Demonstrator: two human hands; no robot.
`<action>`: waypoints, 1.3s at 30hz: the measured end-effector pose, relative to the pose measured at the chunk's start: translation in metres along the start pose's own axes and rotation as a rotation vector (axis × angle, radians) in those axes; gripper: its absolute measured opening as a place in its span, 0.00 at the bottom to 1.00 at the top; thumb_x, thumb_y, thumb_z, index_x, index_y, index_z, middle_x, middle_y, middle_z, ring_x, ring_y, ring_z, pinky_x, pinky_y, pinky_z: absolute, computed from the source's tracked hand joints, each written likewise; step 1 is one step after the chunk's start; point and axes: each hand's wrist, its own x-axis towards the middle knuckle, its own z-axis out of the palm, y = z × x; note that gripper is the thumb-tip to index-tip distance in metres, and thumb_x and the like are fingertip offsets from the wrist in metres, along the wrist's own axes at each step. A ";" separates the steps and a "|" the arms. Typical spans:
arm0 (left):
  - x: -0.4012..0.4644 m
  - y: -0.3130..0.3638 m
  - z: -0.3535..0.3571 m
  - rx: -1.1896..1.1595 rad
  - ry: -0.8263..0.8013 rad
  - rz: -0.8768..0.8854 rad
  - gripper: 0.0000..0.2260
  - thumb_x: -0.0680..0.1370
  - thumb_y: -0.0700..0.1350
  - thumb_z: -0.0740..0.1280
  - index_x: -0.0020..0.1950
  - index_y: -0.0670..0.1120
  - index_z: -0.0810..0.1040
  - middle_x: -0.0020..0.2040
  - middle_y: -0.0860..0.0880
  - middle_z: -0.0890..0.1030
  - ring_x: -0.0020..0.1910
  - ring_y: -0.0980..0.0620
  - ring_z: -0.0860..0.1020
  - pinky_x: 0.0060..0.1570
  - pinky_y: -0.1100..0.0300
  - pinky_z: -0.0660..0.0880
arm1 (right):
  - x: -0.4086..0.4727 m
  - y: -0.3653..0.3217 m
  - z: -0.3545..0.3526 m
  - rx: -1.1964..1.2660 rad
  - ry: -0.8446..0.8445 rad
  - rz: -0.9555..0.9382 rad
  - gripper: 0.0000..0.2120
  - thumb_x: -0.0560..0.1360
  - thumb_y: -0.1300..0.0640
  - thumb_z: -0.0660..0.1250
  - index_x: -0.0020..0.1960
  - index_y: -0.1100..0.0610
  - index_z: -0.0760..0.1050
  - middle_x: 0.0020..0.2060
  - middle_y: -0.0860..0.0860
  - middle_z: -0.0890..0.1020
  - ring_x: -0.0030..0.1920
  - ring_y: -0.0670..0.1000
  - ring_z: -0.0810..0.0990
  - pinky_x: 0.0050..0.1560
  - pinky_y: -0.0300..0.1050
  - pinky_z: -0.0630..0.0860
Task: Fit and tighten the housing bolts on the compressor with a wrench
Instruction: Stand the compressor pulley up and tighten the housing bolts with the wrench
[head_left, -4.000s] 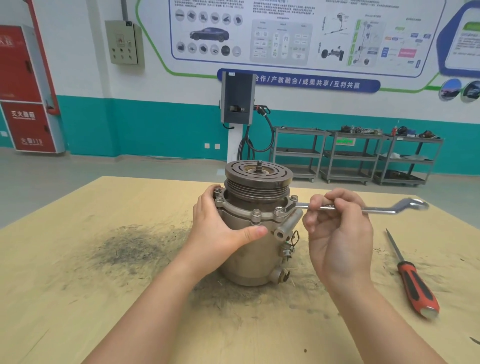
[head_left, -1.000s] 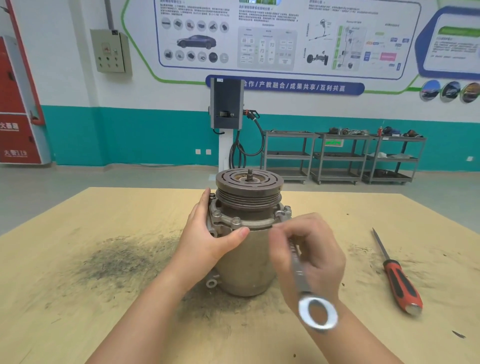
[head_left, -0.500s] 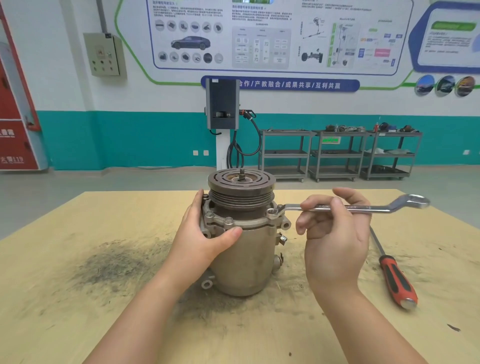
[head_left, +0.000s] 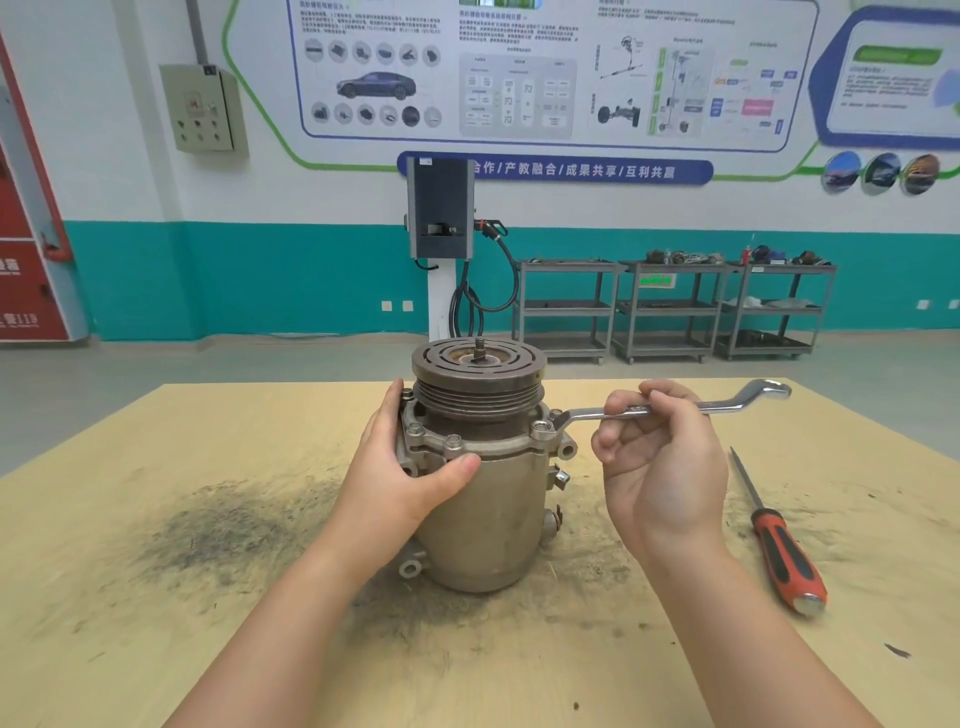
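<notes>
The right hand (head_left: 662, 462) has its fingers curled around the middle of a shiny wrench (head_left: 670, 408) and holds it flat, out to the right of the compressor (head_left: 483, 467). The near end of the wrench sits over a bolt (head_left: 540, 428) on the right side of the compressor's rim. The far end sticks out past the hand, up in the air.

The left hand (head_left: 410, 467) holds the left side of the compressor. Its thumb presses on the front, just under the rim, and its fingers wrap around the back. More bolts (head_left: 452, 441) stand along the front of the rim.

The compressor stands upright in the middle of the bench (head_left: 156, 623), with its round grooved wheel (head_left: 478, 374) on top. A dark dusty smudge (head_left: 228, 525) lies on the bench to the left of the compressor. A screwdriver (head_left: 779, 545) with a red and black handle lies on the bench to the right of the compressor, apart from the right hand.
</notes>
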 end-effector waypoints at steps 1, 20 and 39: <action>0.000 0.000 0.000 0.002 0.001 0.000 0.52 0.62 0.60 0.75 0.81 0.57 0.54 0.76 0.58 0.66 0.73 0.56 0.68 0.73 0.49 0.67 | -0.001 0.000 0.000 0.003 0.006 -0.006 0.09 0.80 0.66 0.52 0.44 0.57 0.67 0.28 0.54 0.78 0.23 0.51 0.71 0.24 0.38 0.67; 0.001 -0.005 0.001 -0.025 0.008 0.014 0.56 0.57 0.65 0.77 0.81 0.58 0.55 0.74 0.56 0.70 0.71 0.57 0.71 0.71 0.47 0.69 | -0.045 0.040 0.001 -0.827 -0.618 -0.972 0.09 0.71 0.68 0.74 0.50 0.62 0.81 0.46 0.53 0.83 0.47 0.49 0.82 0.45 0.46 0.80; 0.000 0.000 0.001 -0.019 0.004 -0.003 0.56 0.56 0.66 0.73 0.81 0.57 0.55 0.75 0.58 0.68 0.71 0.57 0.70 0.72 0.50 0.69 | -0.015 0.001 0.006 -0.019 0.084 -0.106 0.09 0.80 0.68 0.51 0.48 0.58 0.67 0.29 0.54 0.78 0.25 0.52 0.71 0.27 0.40 0.69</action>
